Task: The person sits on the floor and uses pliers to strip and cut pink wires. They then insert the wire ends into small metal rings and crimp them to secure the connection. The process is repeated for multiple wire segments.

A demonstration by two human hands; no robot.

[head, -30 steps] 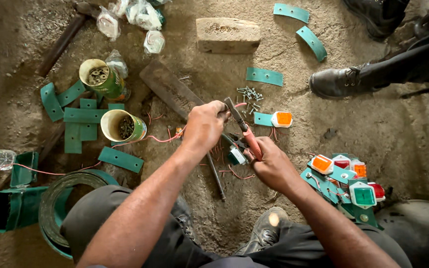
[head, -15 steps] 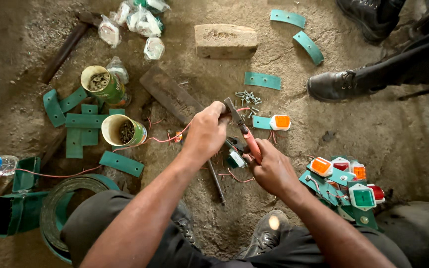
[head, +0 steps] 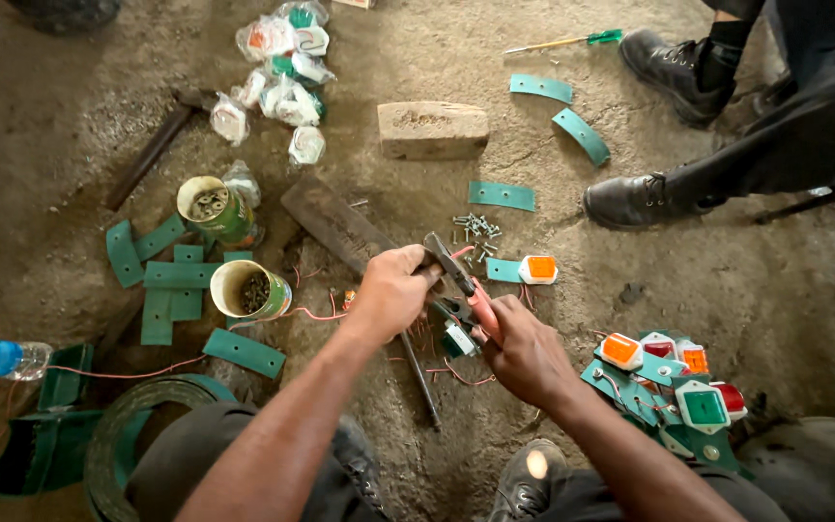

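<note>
The left hand (head: 393,290) has shifted slightly left, still gripping the dark metal pliers (head: 451,266). The right hand (head: 524,348) clamps their red handle, apparently over a small green lamp housing (head: 458,340).

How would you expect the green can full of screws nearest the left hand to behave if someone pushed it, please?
The green can would probably feel heavy for its size, since it looks well filled with metal fasteners. Standing upright on gritty, uneven ground, it may drag and tip rather than slide. If tipped, its round body could roll and spill, perhaps toward the green strips beside it.
</note>
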